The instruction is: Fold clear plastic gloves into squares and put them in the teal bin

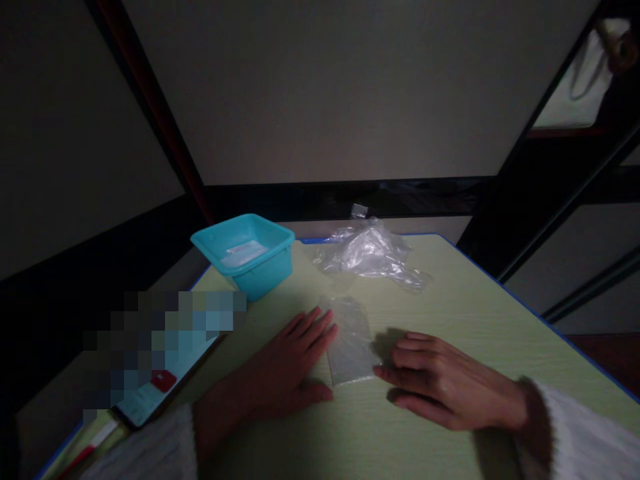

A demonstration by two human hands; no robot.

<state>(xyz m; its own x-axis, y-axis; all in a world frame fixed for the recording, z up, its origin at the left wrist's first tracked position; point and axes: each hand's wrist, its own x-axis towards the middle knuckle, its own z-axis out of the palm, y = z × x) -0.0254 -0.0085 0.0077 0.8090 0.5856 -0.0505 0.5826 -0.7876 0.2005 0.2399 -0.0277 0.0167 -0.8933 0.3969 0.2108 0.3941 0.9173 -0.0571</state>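
A small clear plastic bag [351, 343] lies flat on the table in front of me. My left hand [300, 357] rests palm down with its fingers stretched out, the fingertips on the bag's left edge. On the other side, my right hand [435, 380] has loosely bent fingers, and its index fingertip is at the bag's lower right corner. The thumb of that hand stays apart from the index finger, and I see nothing held between them. Behind the flat bag sits a crumpled heap of clear plastic [370, 250].
A turquoise basin [243, 267] with flat pale pieces inside stands at the table's back left. Left of my left arm lies a partly pixelated device with a lit screen [160, 393]. The pale table [450, 293] has a blue edge. Dark-framed panels rise behind it.
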